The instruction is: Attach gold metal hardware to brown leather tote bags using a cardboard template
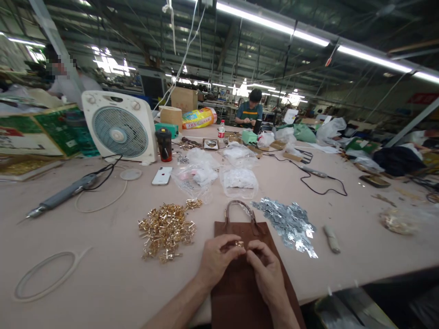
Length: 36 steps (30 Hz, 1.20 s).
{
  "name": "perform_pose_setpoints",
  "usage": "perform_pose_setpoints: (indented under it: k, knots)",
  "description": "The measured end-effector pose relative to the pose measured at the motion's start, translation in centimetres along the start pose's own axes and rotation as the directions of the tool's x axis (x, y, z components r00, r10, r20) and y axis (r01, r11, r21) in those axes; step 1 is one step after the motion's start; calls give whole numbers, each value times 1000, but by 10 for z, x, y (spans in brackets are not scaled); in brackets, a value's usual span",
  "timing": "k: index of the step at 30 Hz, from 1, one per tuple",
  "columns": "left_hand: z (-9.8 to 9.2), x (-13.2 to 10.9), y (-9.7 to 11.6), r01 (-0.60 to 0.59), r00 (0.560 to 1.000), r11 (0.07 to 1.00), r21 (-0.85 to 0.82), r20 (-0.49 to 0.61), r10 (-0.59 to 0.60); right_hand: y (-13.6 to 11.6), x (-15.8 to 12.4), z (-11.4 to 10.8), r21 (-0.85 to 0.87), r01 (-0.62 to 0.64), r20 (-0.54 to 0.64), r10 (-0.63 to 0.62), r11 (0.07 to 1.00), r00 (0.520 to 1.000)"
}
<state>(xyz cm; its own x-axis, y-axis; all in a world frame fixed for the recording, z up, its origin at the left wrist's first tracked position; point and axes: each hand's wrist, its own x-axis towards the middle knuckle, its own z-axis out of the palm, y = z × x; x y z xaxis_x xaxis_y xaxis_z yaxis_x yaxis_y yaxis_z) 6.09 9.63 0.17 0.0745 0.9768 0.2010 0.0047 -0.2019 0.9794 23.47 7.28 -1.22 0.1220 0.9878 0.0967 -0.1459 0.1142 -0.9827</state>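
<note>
A brown bag [240, 292] with a short handle lies flat on the table in front of me. My left hand [216, 260] and my right hand [265, 269] rest on it, fingers pinched together around a small gold metal clasp [239, 244] at the bag's middle. A pile of gold metal clasps [166, 228] lies just left of the bag. A heap of flat silver metal plates [288, 221] lies to its right.
Clear plastic bags of small parts [238, 178] sit beyond the bag, with a white phone [162, 175], a dark cup [164, 144] and a white fan [118, 125]. An electric screwdriver [61, 196] lies at left. A person in a green shirt [250, 112] works at the far end.
</note>
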Motion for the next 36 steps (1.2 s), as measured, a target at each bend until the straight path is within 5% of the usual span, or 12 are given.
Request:
perform_pose_setpoints:
  k: [5, 12, 19, 25, 36]
  knots:
    - [-3, 0, 0, -126, 992, 991, 49, 14, 125, -5, -1, 3, -134, 73, 75, -63, 988, 995]
    - [-1, -4, 0, -317, 939, 944, 86, 169, 300, 2, 0, -3, -256, 198, -9, -207, 946, 978]
    - [3, -9, -7, -205, 978, 973, 106, 66, 198, 3, -1, -1, -256, 232, 60, -224, 938, 973]
    - [2, -8, -7, -329, 944, 923, 198, 84, 318, 4, -4, -1, -288, 256, 3, -267, 923, 964]
    - [1, -7, -7, -383, 922, 911, 151, 114, 369, 4, -4, 2, -291, 222, 50, -217, 931, 975]
